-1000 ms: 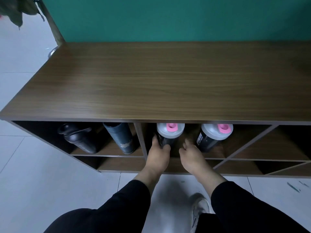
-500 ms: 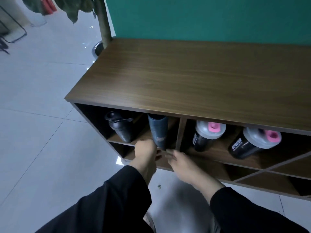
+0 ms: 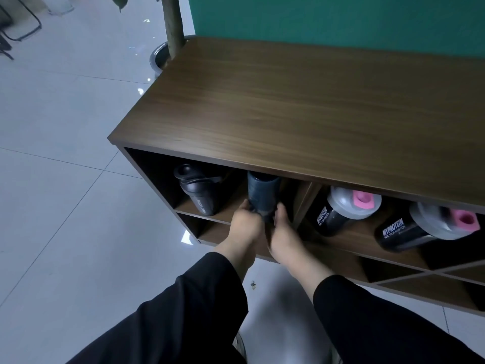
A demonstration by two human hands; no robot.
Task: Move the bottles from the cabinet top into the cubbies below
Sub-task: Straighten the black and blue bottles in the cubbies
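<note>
The wooden cabinet top (image 3: 301, 106) carries no bottles. In the left cubby stand a black sport bottle (image 3: 199, 193) and a dark blue bottle (image 3: 262, 193). My left hand (image 3: 245, 227) and my right hand (image 3: 284, 233) both clasp the base of the dark blue bottle, one on each side. The middle cubby holds two black shaker bottles with grey lids and pink caps, one (image 3: 341, 208) beside the divider and one (image 3: 425, 227) further right, both tilted toward me.
A plant trunk (image 3: 173, 24) rises from a metal pot (image 3: 158, 57) at the cabinet's far left corner. A green wall (image 3: 341, 19) backs the cabinet. Lower cubbies and diagonal dividers (image 3: 433, 274) sit beneath. White tiled floor spreads to the left.
My hands left the pink-capped shaker in the middle cubby, moved left, and closed around the dark blue bottle's base. The view swung left.
</note>
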